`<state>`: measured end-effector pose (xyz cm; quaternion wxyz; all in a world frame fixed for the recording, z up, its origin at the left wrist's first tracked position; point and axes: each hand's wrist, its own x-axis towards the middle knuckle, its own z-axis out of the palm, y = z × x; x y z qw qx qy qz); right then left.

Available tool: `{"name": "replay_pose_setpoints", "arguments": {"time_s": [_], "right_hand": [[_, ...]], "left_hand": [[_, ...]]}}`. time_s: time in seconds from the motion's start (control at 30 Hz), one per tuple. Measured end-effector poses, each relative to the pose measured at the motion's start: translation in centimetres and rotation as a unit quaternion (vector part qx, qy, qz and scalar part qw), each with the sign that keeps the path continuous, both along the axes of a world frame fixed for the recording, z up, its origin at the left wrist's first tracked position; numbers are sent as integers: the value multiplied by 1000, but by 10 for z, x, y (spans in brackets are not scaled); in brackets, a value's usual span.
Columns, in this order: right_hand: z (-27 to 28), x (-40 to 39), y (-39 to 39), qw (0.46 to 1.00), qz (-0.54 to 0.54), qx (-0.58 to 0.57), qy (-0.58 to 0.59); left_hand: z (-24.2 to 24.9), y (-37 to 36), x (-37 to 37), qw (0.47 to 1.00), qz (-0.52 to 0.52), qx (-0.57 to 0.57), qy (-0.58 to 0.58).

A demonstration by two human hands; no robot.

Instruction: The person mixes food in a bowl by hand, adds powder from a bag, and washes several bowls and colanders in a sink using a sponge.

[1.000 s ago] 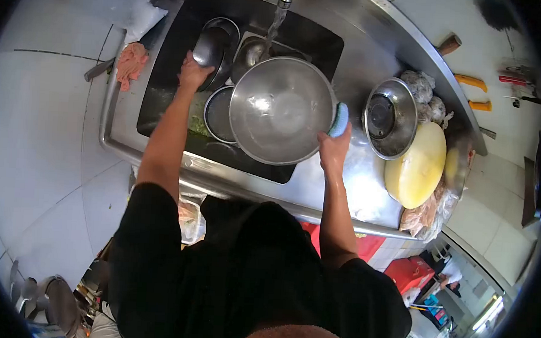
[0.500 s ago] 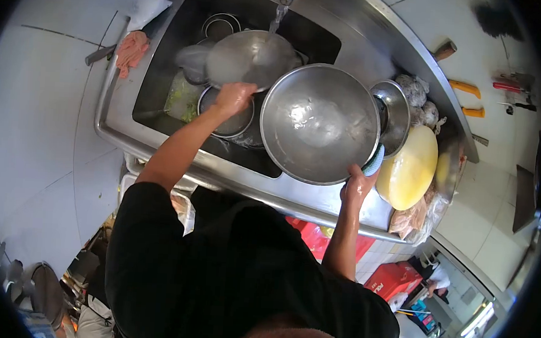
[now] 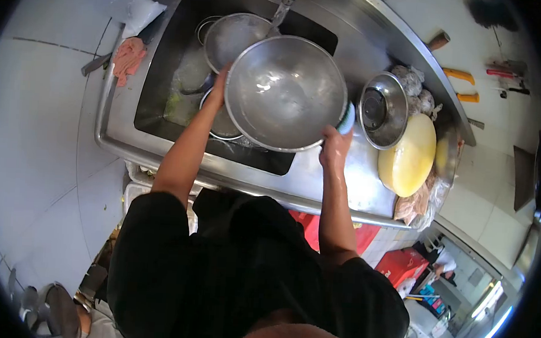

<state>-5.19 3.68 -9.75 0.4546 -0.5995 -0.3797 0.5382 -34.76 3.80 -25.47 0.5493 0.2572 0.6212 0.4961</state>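
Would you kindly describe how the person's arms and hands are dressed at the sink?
Both forearms are bare and look wet. The left hand and right hand wear no gloves, and no rings or watch can be made out. The upper arms are covered by short black sleeves.

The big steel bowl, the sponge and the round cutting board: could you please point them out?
Big steel bowl (image 3: 284, 90): head view, inner bottom.
Sponge (image 3: 347, 120): head view, its visible edge.
Round cutting board (image 3: 407, 155): head view, top face.

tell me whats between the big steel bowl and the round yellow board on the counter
In the head view, a smaller steel bowl sits on the counter between the big steel bowl and the yellow board.
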Motion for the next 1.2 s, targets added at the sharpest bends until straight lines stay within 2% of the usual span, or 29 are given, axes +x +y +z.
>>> {"name": "replay_pose_setpoints", "arguments": {"time_s": [0.03,0.13,0.23,0.27,0.33,0.37,0.4,0.43,0.47,0.5,0.57,0.63,0.7,0.73,0.8,0.87,0.93,1.0,1.07,1.13,1.2], "right_hand": [[-6,-6,5,999,5,17,28],[-1,-31,15,997,0,-65,40],[-39,-35,37,999,50,8,-4],[-34,-43,44,999,18,-8,-40],[-7,-55,66,987,-37,-22,-154],[-1,-64,74,981,-30,27,-187],[-18,-68,84,936,-4,154,-316],[-36,-74,92,859,24,276,-431],[-40,-85,91,847,122,284,-433],[-45,-101,88,827,218,289,-430],[-76,-145,80,838,311,182,-409],[-124,-181,62,806,355,189,-435],[-159,-215,29,870,355,132,-317],[-158,-209,20,857,431,115,-259],[-149,-185,9,806,570,79,-136],[-130,-146,30,652,710,102,-244],[-89,-124,69,526,640,135,-544],[-134,-118,125,556,488,376,-558],[-196,-161,129,788,386,294,-378],[-186,-208,87,829,353,265,-343],[-183,-213,38,855,416,232,-207]], "left_hand": [[25,-7,-4,951,106,-57,-286],[84,-53,-8,903,92,-8,-420],[46,-79,-15,954,45,-35,-293],[46,-80,-13,939,114,-47,-323],[55,-85,-18,942,149,-60,-294],[60,-90,-16,942,168,-70,-283],[64,-92,-11,948,189,-68,-247],[49,-95,-13,954,173,-67,-235],[24,-97,-15,960,156,-66,-222],[27,-98,-18,966,138,-66,-207],[38,-92,-3,962,150,-34,-225],[52,-81,11,948,171,-18,-269],[51,-72,12,948,164,-13,-272],[38,-69,3,951,154,-16,-267],[3,-74,-22,962,130,-13,-241],[14,-80,-35,967,149,-11,-206],[16,-89,-34,970,159,-40,-179],[16,-85,-9,969,145,-99,-176],[18,-81,9,962,143,-137,-186],[16,-70,18,954,163,-147,-205],[20,-63,8,946,190,-130,-227]]}}
